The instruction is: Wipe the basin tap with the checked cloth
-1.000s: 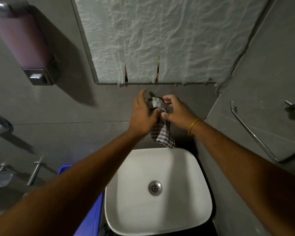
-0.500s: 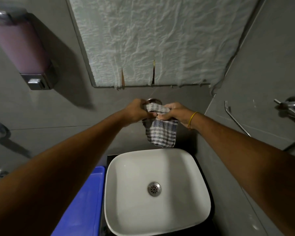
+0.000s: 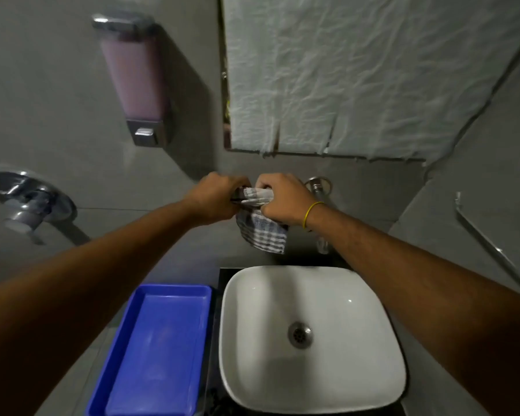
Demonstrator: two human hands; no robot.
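Since a second ago, we have drawn the checked cloth (image 3: 263, 226) off the tap (image 3: 318, 184), whose chrome base now shows beside our right hand (image 3: 282, 199). Both the right and the left hand (image 3: 219, 199) are clamped on the bunched cloth above the basin (image 3: 309, 340). We judge the wipe interrupted for regripping.

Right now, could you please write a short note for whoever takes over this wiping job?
Left hand: closed on the cloth, at its left side.
Right hand: closed on the cloth from the right.
Cloth: bunched between both hands at the wall above the basin, its tail hanging free.
Tap: mostly hidden by hands and cloth; only a chrome wall fitting shows beside the right hand.
Done: cloth in both hands at the tap.
Left: finish wiping; how much is clean cannot be judged.
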